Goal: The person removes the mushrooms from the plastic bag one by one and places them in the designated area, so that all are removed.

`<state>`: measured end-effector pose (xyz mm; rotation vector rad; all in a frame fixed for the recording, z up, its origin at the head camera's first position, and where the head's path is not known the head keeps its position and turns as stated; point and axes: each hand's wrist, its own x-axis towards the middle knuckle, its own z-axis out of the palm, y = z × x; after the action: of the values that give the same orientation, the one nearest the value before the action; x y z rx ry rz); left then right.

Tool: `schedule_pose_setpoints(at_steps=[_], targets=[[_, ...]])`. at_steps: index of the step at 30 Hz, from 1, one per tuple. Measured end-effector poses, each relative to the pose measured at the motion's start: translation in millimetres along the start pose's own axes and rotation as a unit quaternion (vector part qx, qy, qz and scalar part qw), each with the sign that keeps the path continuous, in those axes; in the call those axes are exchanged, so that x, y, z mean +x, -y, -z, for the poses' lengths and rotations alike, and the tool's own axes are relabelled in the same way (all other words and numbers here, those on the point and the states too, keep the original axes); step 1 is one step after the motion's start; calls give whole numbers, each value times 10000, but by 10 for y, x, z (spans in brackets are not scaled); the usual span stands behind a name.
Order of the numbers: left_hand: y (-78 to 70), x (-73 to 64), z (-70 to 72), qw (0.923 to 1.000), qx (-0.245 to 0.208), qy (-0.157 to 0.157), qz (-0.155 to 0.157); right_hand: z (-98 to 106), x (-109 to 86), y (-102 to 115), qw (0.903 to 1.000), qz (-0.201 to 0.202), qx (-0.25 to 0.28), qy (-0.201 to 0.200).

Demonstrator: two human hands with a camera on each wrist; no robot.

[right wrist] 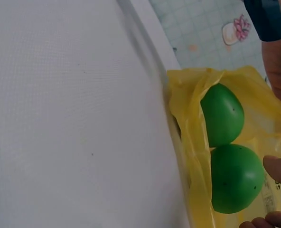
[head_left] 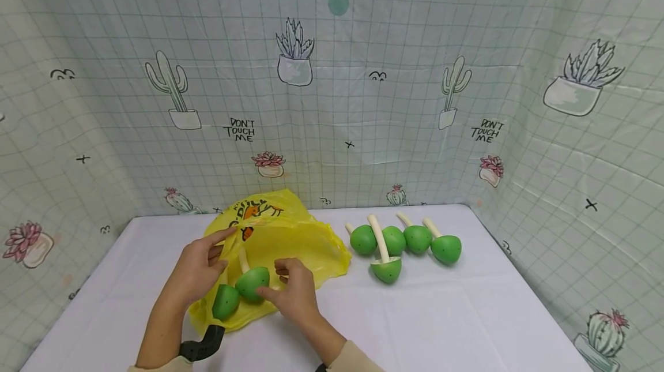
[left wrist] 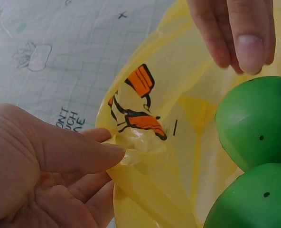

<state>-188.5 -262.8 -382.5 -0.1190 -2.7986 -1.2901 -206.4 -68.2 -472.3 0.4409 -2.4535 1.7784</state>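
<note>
A yellow plastic bag (head_left: 280, 245) with orange and black print lies spread on the table, its mouth towards the right hand. My left hand (head_left: 194, 274) pinches the bag's edge between thumb and fingers, seen close up in the left wrist view. Two green-capped toy mushrooms lie side by side in the bag: one mushroom (head_left: 253, 284) shows its pale stem, the other mushroom (head_left: 225, 303) sits nearer the left wrist. My right hand (head_left: 298, 294) hovers beside the first mushroom, thumb and fingers apart, thumb close to the cap, holding nothing.
To the right of the bag stand more toy mushrooms, several in a row (head_left: 417, 239) at the back and one mushroom (head_left: 386, 271) in front of them. A white cloth covers the table (head_left: 441, 320). A curtain with cactus prints (head_left: 347, 101) closes off the back and sides.
</note>
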Motion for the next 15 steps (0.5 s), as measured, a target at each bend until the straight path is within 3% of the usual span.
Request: schedule_pose_setpoints(at_steps=[15], targets=[[7,5,16,10000,-3,36,78,-174,1,-37,9995,132,-269,-57]])
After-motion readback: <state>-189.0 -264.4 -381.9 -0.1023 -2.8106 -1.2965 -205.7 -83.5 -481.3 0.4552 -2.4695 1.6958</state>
